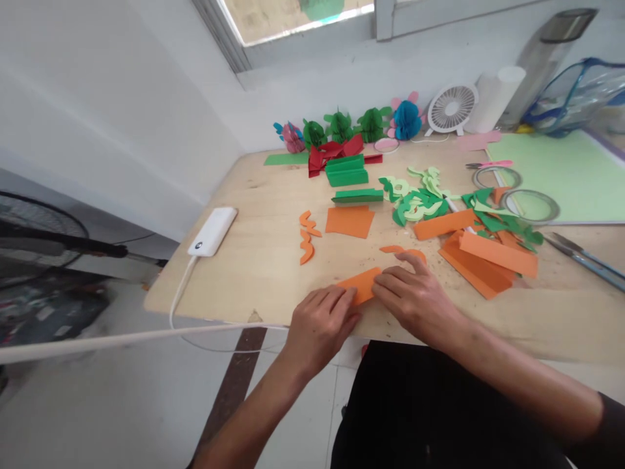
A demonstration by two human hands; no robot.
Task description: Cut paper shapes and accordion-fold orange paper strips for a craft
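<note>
Left hand (315, 326) is gripping the orange strip (362, 285) by its left end, fingers closed. Strip is lying near desk (263, 260) front edge, between both equally near hands, long axis running left-right, right end angling away. Right hand (415, 296) is touching right end; can't tell if gripping.

The right picture edge cuts off the green sheet (561, 176), and both hands' fingers partly hide the orange strip (362, 284).

Left hand (319, 320) and right hand (407, 290) face each other, palms down, fingers bent. Both forearms angle inward from the lower corners; wrists near straight.
</note>
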